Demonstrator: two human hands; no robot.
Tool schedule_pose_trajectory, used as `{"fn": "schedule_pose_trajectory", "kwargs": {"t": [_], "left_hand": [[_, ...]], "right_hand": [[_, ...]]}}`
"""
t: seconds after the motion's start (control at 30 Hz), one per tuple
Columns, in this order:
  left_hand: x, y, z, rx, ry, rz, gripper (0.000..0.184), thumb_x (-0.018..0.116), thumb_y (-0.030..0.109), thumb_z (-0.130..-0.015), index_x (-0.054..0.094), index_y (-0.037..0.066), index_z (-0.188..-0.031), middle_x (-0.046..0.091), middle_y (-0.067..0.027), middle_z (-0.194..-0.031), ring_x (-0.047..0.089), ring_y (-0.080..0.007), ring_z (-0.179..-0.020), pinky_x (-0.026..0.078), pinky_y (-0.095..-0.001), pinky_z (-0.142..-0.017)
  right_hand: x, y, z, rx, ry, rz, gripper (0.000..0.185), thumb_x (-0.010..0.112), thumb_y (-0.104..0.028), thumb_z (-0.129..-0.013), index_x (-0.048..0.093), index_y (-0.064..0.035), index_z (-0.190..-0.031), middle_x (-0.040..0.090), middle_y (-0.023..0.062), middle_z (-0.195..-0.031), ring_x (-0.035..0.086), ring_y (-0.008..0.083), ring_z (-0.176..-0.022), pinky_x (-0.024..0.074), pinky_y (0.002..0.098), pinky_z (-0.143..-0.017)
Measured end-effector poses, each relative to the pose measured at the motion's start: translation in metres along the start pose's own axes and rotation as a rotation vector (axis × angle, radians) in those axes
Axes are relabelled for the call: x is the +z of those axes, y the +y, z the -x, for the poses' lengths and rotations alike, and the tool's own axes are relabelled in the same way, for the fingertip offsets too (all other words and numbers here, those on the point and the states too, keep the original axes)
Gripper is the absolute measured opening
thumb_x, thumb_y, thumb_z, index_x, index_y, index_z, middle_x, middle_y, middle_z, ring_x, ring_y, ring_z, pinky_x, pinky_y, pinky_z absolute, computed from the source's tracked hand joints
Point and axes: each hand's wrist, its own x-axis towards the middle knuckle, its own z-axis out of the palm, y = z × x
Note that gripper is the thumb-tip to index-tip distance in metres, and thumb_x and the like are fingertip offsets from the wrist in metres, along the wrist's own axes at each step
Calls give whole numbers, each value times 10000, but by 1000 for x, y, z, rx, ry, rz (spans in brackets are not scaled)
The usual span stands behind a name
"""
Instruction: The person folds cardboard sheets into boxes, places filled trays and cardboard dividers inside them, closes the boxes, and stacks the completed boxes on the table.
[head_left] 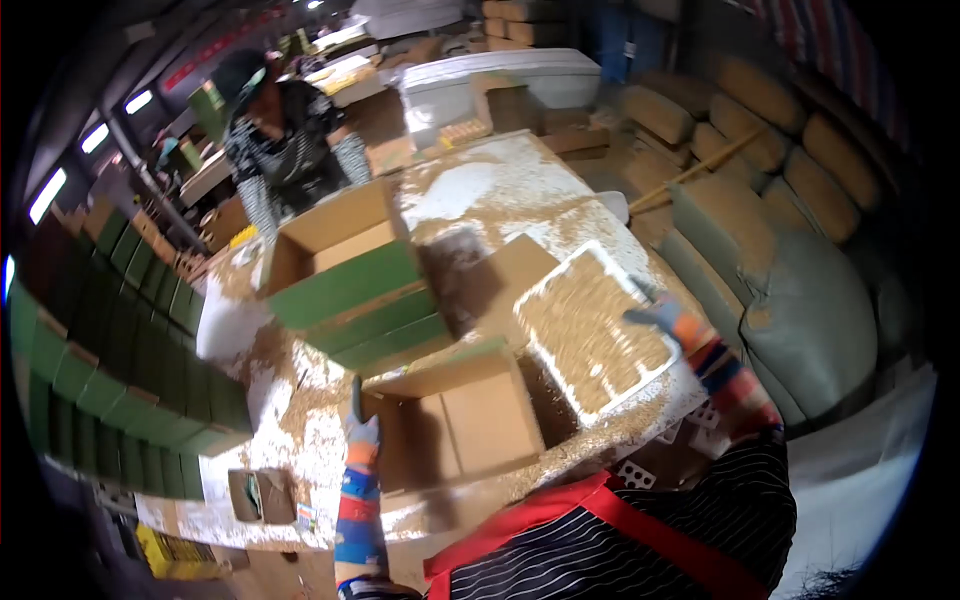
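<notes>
My left hand [362, 428], in a grey glove below a striped sleeve, is at the left wall of an open cardboard box [490, 415]. Its fingers point up along the outside and the thumb lies by the wall's edge. The inside of this box is bare brown card. At the right, my gloved right hand [660, 314] grips the right rim of a white plastic tray [594, 418]. Loose light-brown grainy material [590, 320] fills the tray and is smeared by motion. The tray stands beside the box, tilted in view.
Green boxes [365, 300] are stacked beyond the open one, the top one open. A person [290, 135] stands across the table [465, 185]. More green boxes [120, 380] rise at the left, and full sacks [800, 310] at the right. A small carton [262, 497] sits near the front edge.
</notes>
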Motion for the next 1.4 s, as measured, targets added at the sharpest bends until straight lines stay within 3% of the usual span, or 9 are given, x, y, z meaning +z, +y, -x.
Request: {"fn": "schedule_pose_trajectory", "kwargs": {"t": [0.23, 0.57, 0.6, 0.7, 0.9, 0.97, 1.1, 1.27, 1.4], "left_hand": [[24, -4, -14, -78, 197, 41, 428, 553, 210, -853, 451, 12, -1219, 551, -132, -1140, 527, -213, -1000, 403, -297, -870], [19, -65, -20, 336, 368, -412, 284, 472, 262, -882, 605, 28, -972, 626, -74, -870, 558, -171, -781, 456, -307, -696], [22, -52, -15, 2, 258, 243, 288, 474, 232, -880, 595, 24, -1040, 628, -90, -962, 571, -181, -861, 446, -292, -769], [16, -37, -11, 137, 244, -314, 334, 470, 270, -866, 570, 72, -1117, 597, -137, -1068, 575, -244, -961, 424, -309, -848], [10, -29, 2, -338, 415, -47, 350, 452, 292, -858, 528, 115, -1150, 566, -157, -1076, 548, -318, -970, 411, -383, -881], [-38, -66, 33, 159, 621, -1366, 308, 428, 151, -859, 488, 79, -1152, 531, -120, -1101, 500, -216, -1026, 419, -286, -843], [-132, -180, 134, -576, 1017, -806, 239, 408, 213, -875, 552, 50, -976, 567, -110, -878, 521, -213, -782, 434, -346, -671], [-137, -192, 173, -558, 1081, -819, 203, 497, 250, -823, 623, 117, -910, 610, -128, -919, 560, -289, -847, 437, -390, -739], [-153, -181, 162, -802, 942, -520, 370, 532, 299, -846, 609, -58, -905, 632, -134, -891, 552, -225, -732, 446, -348, -698]], "right_hand": [[58, -126, -27, 155, -280, -717, 376, 639, -150, -787, 516, 42, -1086, 609, 136, -944, 631, 199, -729, 529, 293, -615], [216, -142, -79, -167, -1282, 255, 612, 686, -230, -757, 417, -44, -1274, 541, 43, -1172, 462, 91, -1025, 383, 255, -892], [229, -122, -90, -113, -1327, 192, 586, 683, -237, -758, 441, -37, -1253, 558, 40, -1144, 477, 89, -996, 398, 251, -873], [261, -34, -132, -327, -1216, 383, 576, 679, -375, -736, 495, -122, -1220, 576, -26, -725, 444, 68, -626, 412, 281, -561], [264, -31, -78, -836, -788, 690, 450, 623, -274, -747, 528, -89, -1146, 577, 155, -998, 559, 292, -829, 454, 392, -704], [259, -79, -48, -1077, -600, 897, 313, 577, -100, -665, 573, -57, -975, 568, 133, -924, 559, 288, -850, 456, 402, -734], [252, 6, -34, -401, -823, 881, 266, 515, -103, -685, 580, -65, -940, 562, 123, -904, 553, 277, -861, 464, 365, -706], [263, -13, -38, -779, -1070, 1297, 361, 496, -155, -783, 514, 23, -1096, 556, 193, -1056, 566, 300, -943, 469, 385, -776], [214, -67, -112, -932, -331, 392, 410, 531, -266, -800, 498, -87, -1167, 593, 163, -961, 581, 249, -905, 471, 372, -763]]}}
